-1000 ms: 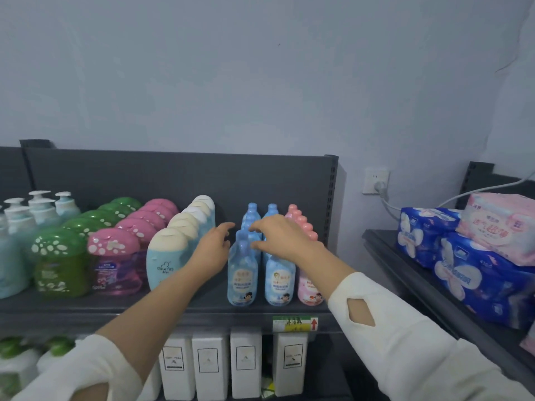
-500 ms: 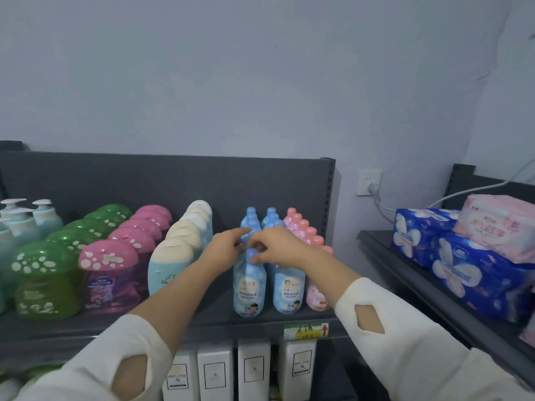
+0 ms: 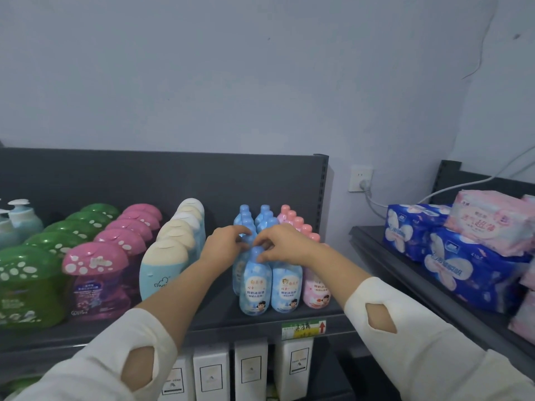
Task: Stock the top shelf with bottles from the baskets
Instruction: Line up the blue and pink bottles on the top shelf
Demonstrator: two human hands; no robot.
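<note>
cream-white sleeves (image 3: 434,360), each with a diamond cutout (image 3: 379,317).

1. On the dark metal top shelf (image 3: 202,322), rows run front edge to back, left to right: green mushroom-capped plastic bottles (image 3: 29,282), pink mushroom-capped plastic bottles (image 3: 98,273), cream-capped rounded bottles (image 3: 165,264), slim blue plastic bottles (image 3: 254,287).
2. Slim pink plastic bottles (image 3: 314,290) line its right edge.
3. White boxes (image 3: 250,369) stand beneath.

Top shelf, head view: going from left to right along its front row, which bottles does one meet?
Green mushroom bottle, pink mushroom bottle, cream-capped bottle, left blue bottle, right blue bottle, pink bottle.
</note>
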